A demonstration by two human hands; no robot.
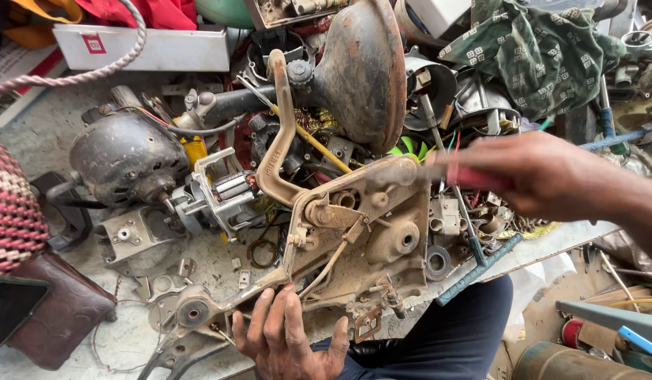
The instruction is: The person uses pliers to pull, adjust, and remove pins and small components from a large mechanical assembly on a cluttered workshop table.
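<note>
Two hands attend one dirt-caked engine casing (368, 239), which lies on the cluttered surface (44, 134) above the left hand (287, 338). Its fingers (270, 317) press spread against the near edge, apparently steadying it. The right hand (544, 176) is clenched around a red-handled tool (474, 177), blurred, over the casing's top.

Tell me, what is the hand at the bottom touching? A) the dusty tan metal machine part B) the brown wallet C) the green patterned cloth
A: the left hand presses its fingers against the lower edge of the dusty tan metal machine part, far from cloth or wallet.
</note>
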